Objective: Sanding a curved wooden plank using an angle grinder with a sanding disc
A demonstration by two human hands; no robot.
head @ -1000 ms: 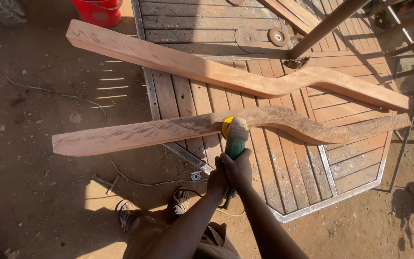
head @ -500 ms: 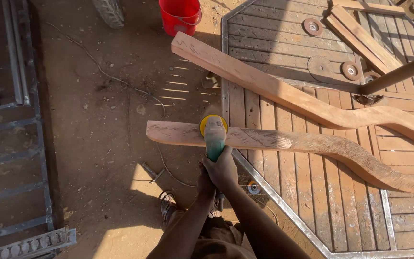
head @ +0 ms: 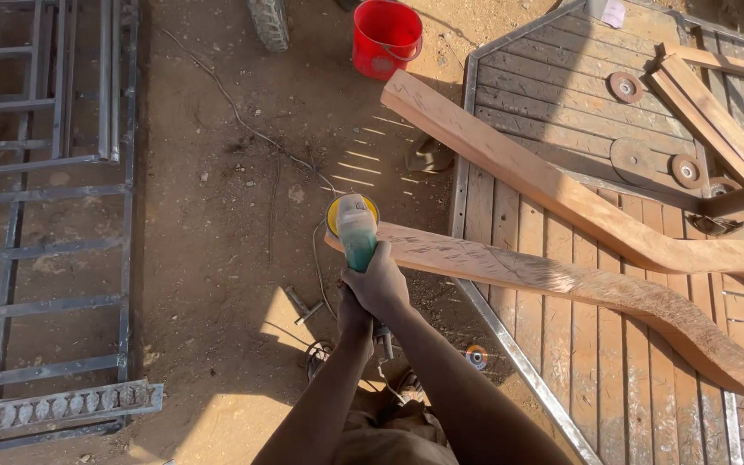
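My right hand [head: 379, 282] has its grip clamped on the teal-bodied angle grinder with yellow disc [head: 356, 229]; my left hand [head: 353, 312] sits just behind, grip mostly hidden, can't tell. Disc on the near end of the curved, rough-sanded wooden plank [head: 561, 280], overhanging the slatted wood-and-steel tabletop [head: 553, 86]. Second plank [head: 510, 164] beyond, red plastic bucket [head: 386, 36] on dirt.

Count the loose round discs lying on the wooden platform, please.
3 clearly: one disc near the top by the stacked planks, one large flat disc below it, and one disc to its right. Others may be hidden behind the metal bar.
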